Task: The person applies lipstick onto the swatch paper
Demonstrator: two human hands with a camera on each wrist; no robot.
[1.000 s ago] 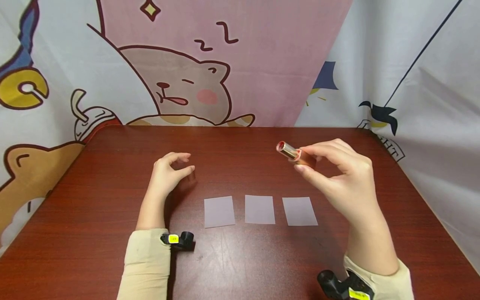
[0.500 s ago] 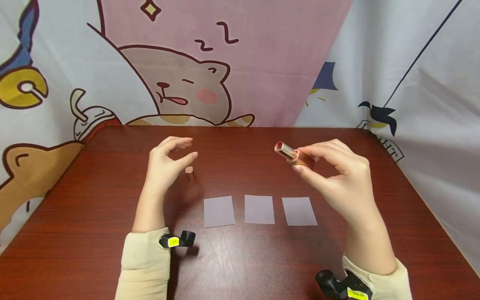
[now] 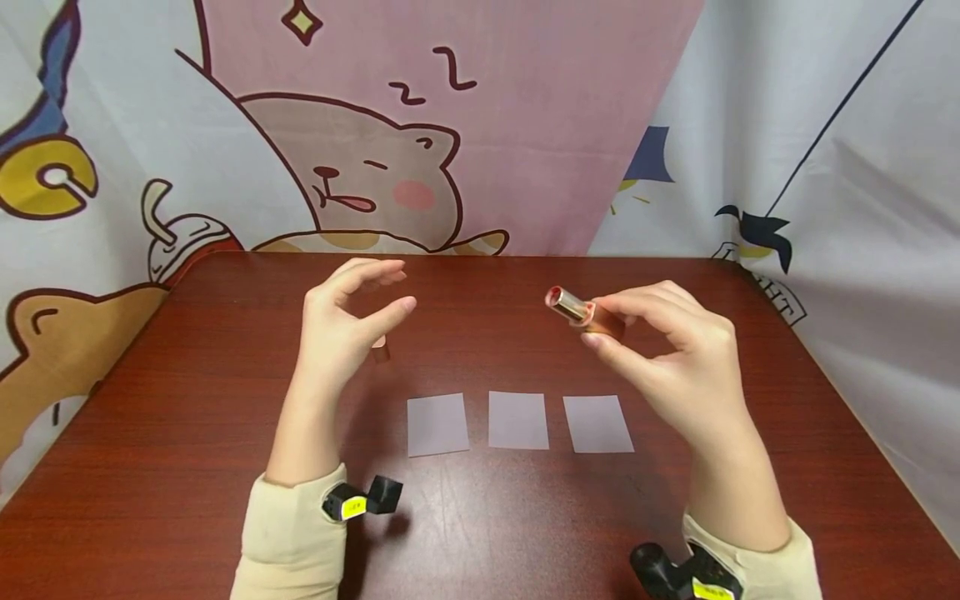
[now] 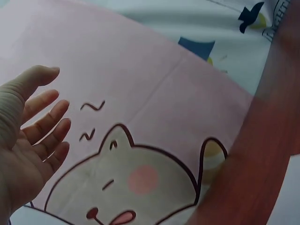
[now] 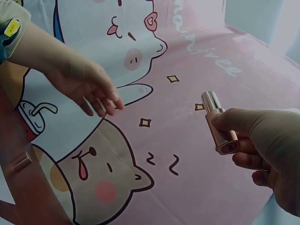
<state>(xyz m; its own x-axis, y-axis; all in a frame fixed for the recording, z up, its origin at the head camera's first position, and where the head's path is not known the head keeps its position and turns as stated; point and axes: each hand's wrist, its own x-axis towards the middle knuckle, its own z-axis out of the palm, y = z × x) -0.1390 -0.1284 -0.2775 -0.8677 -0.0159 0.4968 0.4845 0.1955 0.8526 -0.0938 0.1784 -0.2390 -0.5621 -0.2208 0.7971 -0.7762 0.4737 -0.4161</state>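
My right hand (image 3: 686,358) pinches an uncapped lipstick (image 3: 587,313) between thumb and fingers, raised above the table. The lipstick's shiny gold tube points up and left out of its rose-gold base, and its red end shows in the head view. In the right wrist view the same lipstick (image 5: 218,124) tilts upright in my grip. My left hand (image 3: 345,321) hovers on the left with loosely bent, parted fingers and nothing between them. Behind its thumb, the rose-gold lipstick cap (image 3: 381,348) stands on the table, partly hidden.
Three square white papers lie in a row: a left one (image 3: 438,425), a middle one (image 3: 518,421) and a right one (image 3: 598,424). They rest on the dark red-brown table (image 3: 480,533). A cartoon-printed cloth (image 3: 555,125) hangs behind the table's far edge.
My left hand has risen away from the cap and moved slightly right, leaving the cap standing on the table. My right hand has drifted slightly left with the lipstick.
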